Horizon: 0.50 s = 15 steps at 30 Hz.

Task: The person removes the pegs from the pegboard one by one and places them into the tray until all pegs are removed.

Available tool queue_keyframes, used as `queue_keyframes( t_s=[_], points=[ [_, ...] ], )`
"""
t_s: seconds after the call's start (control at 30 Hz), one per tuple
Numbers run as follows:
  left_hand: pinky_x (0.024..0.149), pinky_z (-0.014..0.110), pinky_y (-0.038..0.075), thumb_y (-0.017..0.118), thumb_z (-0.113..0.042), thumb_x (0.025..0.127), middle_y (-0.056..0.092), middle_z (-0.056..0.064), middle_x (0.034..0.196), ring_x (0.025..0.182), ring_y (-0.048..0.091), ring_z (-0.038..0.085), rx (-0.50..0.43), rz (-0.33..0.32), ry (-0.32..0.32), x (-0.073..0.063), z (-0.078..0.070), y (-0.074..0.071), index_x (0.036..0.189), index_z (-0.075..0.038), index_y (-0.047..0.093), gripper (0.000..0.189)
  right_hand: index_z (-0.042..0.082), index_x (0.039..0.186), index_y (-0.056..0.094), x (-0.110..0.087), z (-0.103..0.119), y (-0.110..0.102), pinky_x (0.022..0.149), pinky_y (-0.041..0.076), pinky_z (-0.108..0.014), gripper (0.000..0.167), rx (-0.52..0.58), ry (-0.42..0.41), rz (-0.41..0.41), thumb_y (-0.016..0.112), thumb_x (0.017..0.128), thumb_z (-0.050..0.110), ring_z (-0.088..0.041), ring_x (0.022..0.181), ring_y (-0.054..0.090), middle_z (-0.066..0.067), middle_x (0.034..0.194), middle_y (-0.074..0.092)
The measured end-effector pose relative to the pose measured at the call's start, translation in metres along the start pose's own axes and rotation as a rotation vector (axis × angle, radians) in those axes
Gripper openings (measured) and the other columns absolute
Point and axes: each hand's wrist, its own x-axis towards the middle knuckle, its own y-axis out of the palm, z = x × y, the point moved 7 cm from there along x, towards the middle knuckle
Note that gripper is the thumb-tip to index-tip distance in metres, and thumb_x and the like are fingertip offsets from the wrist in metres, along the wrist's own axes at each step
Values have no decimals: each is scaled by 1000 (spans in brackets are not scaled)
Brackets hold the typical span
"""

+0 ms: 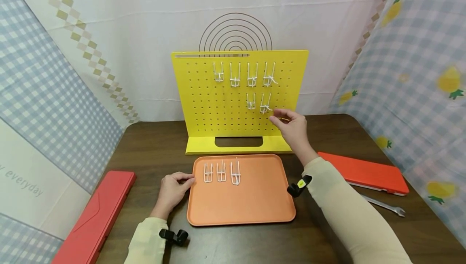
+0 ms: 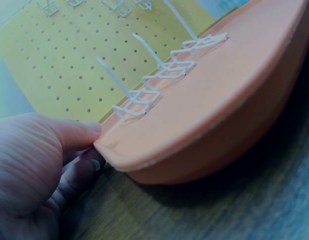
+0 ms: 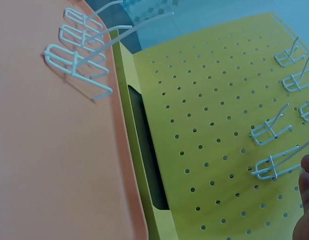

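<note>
A yellow pegboard [image 1: 218, 118] stands upright with several white wire hooks in its holes, in an upper and a lower row. My right hand [image 1: 293, 132] is beside the lower right hook [image 1: 265, 104], its thumb and fingers apart near the prong's tip. In the right wrist view that hook [image 3: 274, 167] sits against the board; only part of the hand shows, and contact is unclear. With thumb above and fingers below, my left hand [image 1: 172, 193] pinches the left rim of an orange tray [image 1: 255, 203]. Three white wire hooks [image 2: 139, 102] lie on this tray, prongs up.
A red case [image 1: 96, 219] lies at the table's left. On the right are an orange-red case [image 1: 364, 173] and a metal wrench [image 1: 386, 205]. The pegboard's base is just behind the tray. Cloth curtains [image 1: 153, 65] enclose the table at the back and sides.
</note>
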Motion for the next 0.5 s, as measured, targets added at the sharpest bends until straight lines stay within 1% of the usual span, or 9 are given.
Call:
queue_keyframes(
  t_s=[0.13,0.2,0.33,0.5],
  points=[
    [68,30,54,78,-18,82,72,1,87,80,67,16,1,-7,2,0,0,0,90,-13,79,9,3,112,71,7,0,4,77,54,-23,42,0,22,20,79,80,29,-19,98,65,-16,110,68],
    [67,29,54,79,-17,81,72,1,87,79,67,16,-3,-11,6,0,0,0,89,-13,79,9,4,113,71,10,-1,7,75,54,-23,41,12,39,30,79,80,27,-21,98,65,-15,110,68],
    [66,27,53,79,-16,81,72,1,86,78,67,15,-11,-17,4,1,0,0,88,-13,79,8,5,113,72,16,-6,11,77,54,-25,35,44,68,49,78,81,19,-25,101,64,-13,111,68],
    [64,26,53,80,-16,80,72,1,86,76,66,14,-20,-19,0,0,1,1,87,-12,79,8,5,113,72,21,-9,14,76,54,-23,32,60,84,71,76,83,14,-25,101,64,-13,112,68]
  ],
)
